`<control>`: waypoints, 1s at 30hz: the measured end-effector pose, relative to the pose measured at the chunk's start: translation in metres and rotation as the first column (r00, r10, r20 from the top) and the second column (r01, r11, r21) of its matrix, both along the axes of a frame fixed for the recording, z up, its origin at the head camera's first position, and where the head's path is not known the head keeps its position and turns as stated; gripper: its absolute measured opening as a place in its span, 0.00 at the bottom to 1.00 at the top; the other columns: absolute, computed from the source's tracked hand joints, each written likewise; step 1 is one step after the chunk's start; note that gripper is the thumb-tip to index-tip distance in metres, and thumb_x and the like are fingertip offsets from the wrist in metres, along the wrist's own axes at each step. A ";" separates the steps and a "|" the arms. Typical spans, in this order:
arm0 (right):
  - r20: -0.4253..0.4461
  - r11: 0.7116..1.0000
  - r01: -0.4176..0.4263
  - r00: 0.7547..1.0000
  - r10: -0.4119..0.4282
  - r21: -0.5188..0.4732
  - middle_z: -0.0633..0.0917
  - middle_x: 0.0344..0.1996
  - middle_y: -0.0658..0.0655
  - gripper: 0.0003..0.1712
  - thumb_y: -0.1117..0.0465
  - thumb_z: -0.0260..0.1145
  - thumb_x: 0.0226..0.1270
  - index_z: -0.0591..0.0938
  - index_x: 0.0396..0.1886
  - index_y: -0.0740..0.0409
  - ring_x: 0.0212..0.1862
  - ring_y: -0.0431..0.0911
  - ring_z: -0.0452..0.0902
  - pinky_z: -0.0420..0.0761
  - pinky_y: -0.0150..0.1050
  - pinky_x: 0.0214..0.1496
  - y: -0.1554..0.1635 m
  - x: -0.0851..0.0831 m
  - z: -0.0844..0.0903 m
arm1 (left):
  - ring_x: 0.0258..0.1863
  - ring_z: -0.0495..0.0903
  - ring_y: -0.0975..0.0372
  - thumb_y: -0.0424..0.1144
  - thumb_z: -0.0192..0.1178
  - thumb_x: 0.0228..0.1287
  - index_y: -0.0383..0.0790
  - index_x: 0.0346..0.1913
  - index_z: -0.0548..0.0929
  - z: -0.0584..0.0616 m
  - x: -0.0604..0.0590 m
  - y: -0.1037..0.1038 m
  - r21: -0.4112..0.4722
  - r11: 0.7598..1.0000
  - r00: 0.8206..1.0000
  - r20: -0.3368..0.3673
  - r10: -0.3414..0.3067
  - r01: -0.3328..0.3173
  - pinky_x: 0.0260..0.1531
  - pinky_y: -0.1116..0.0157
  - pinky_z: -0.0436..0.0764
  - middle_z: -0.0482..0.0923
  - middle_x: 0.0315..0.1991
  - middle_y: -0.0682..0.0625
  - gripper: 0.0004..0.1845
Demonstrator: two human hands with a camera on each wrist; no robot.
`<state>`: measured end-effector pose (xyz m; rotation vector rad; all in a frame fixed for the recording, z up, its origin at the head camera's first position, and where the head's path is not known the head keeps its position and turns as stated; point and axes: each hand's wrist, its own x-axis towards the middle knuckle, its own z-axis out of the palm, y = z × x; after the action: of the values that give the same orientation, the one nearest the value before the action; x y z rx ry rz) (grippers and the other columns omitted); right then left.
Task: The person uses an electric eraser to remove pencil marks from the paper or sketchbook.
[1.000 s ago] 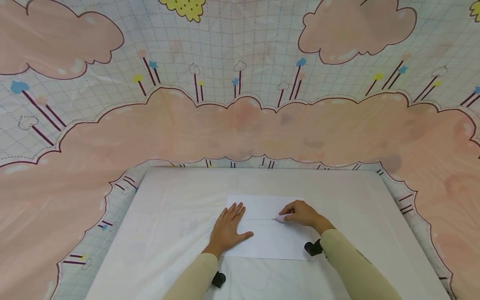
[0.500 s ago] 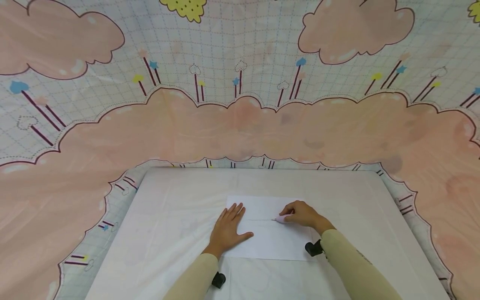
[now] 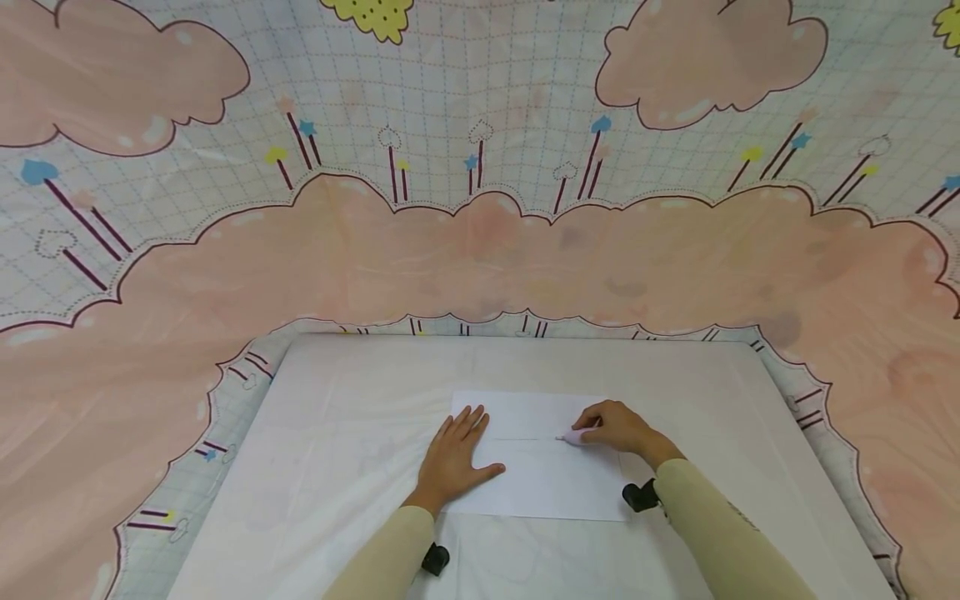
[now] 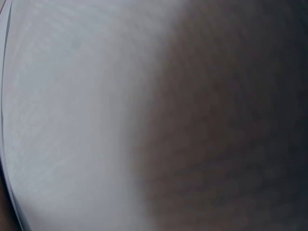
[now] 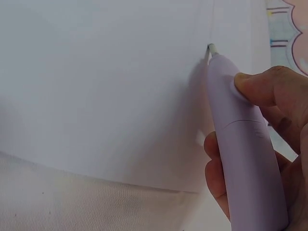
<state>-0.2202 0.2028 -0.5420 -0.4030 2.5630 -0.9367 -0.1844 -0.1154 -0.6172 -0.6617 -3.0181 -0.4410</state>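
A white sheet of paper (image 3: 547, 492) lies on the white-covered table, with a thin straight line (image 3: 517, 439) across its middle. My left hand (image 3: 453, 458) rests flat on the sheet's left side, fingers straight and thumb spread. At the right, my right hand (image 3: 618, 429) grips a lilac pen-shaped electric eraser (image 5: 245, 144). In the right wrist view its pale, dark-ended tip (image 5: 212, 48) is right at the paper beside the faint line, and the thumb presses a round button on its side. The left wrist view is mostly a dark blur over pale surface.
The white tabletop (image 3: 352, 417) extends around the sheet on all sides. Behind it hangs a patterned cloth (image 3: 480, 267) with peach clouds. Black wrist cameras sit under the left (image 3: 435, 558) and right (image 3: 640, 497) sleeves.
My right hand has moved a little to the right along the line with the electric eraser, mostly in the last half second. The left hand has stayed in place.
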 end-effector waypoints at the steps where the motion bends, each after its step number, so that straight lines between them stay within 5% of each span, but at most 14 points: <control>1: 0.001 1.000 -0.001 1.000 0.001 -0.001 0.86 0.38 0.48 0.07 0.62 0.71 0.61 0.89 0.39 0.54 0.39 0.43 0.73 0.75 0.38 0.42 0.001 0.000 0.000 | 0.78 0.49 0.58 0.76 0.50 0.58 0.45 0.76 0.62 0.000 0.000 0.000 0.004 1.000 1.000 -0.001 -0.001 0.001 0.77 0.54 0.50 0.55 0.77 0.54 0.50; 30: -0.002 1.000 -0.011 1.000 0.011 -0.027 0.85 0.36 0.46 0.04 0.61 0.72 0.60 0.89 0.36 0.51 0.40 0.42 0.73 0.75 0.38 0.45 -0.022 -0.006 -0.004 | 0.78 0.51 0.57 0.75 0.51 0.58 0.44 0.75 0.63 0.003 0.000 0.001 0.004 1.000 1.000 -0.007 -0.004 0.004 0.76 0.53 0.52 0.56 0.77 0.52 0.50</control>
<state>-0.2258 0.1809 -0.5456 -0.4258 2.5494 -0.9683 -0.1844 -0.1148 -0.6138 -0.6677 -3.0094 -0.4436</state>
